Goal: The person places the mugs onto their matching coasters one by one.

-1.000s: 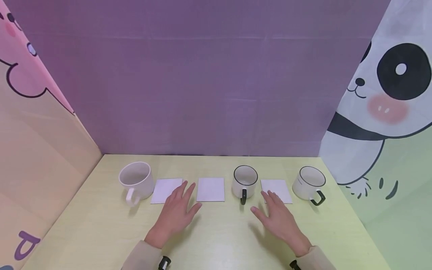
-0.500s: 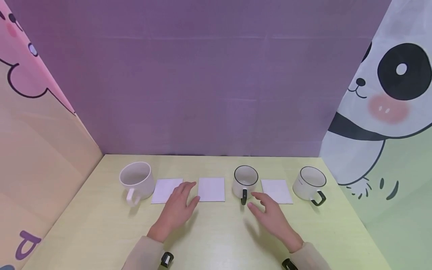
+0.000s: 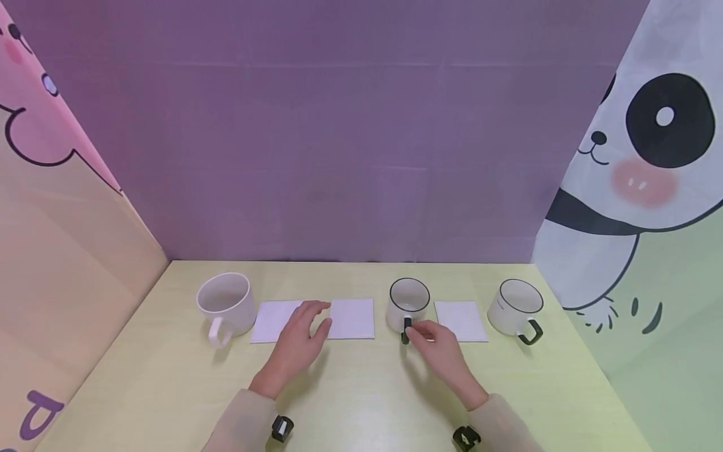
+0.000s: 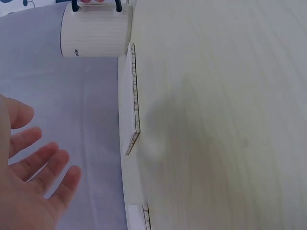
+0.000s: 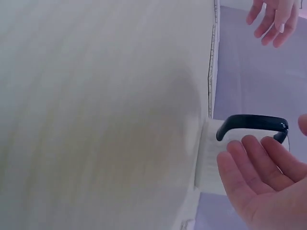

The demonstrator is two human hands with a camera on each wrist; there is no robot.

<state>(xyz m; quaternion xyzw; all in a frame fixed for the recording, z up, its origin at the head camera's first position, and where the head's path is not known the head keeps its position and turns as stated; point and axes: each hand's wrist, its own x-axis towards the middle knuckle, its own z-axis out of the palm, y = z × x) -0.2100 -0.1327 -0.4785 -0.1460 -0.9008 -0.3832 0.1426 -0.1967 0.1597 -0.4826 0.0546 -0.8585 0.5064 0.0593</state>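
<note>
In the head view my right hand (image 3: 443,358) is at the black handle (image 3: 406,331) of a white mug (image 3: 398,315). In the right wrist view, the fingers of the right hand (image 5: 268,182) lie gently bent beside that handle (image 5: 254,121), the thumb apart from them; whether they touch it is unclear. My left hand (image 3: 296,351), fingers spread and loosely bent, hovers between a left white square (image 3: 271,321) and a middle one (image 3: 353,319). It holds nothing, as the left wrist view of the hand (image 4: 33,182) also shows.
A plain white mug (image 3: 233,307) stands at the left of the table (image 3: 350,402). Right of the middle mug lie a third white square (image 3: 463,321) and a black-handled mug (image 3: 511,312). A purple backdrop (image 3: 350,138) rises behind.
My right hand has moved left from the right square to the middle mug's handle, its thumb and fingers drawing closer together. My left hand's fingers have bent slightly; the mugs have not moved.
</note>
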